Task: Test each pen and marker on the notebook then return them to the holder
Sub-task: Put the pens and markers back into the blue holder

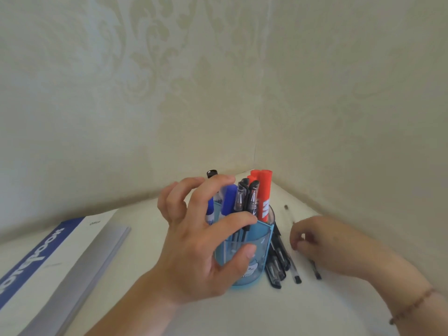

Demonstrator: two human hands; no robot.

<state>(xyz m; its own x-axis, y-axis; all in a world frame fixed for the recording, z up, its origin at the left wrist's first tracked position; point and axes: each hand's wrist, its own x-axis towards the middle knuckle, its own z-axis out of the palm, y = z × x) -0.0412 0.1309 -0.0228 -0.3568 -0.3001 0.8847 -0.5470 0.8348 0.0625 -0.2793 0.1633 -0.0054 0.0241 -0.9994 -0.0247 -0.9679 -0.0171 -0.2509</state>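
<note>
Left hand (194, 241) spread wide around blue translucent holder (252, 258), thumb against its front wall, index across the rim, other fingers curled loosely near the tops. Right hand (324, 243) resting on white table (278, 311) right of holder, fingers curled, pinching what looks like a thin pen; blurred, cannot tell for sure. Inside holder: red markers (264, 192), blue marker (229, 200), black capped pens (247, 197). More black pens (278, 263) lying just beside holder. Closed notebook (60, 258) far left.

Pale, seemingly damask-papered corner walls (169, 93)
</note>
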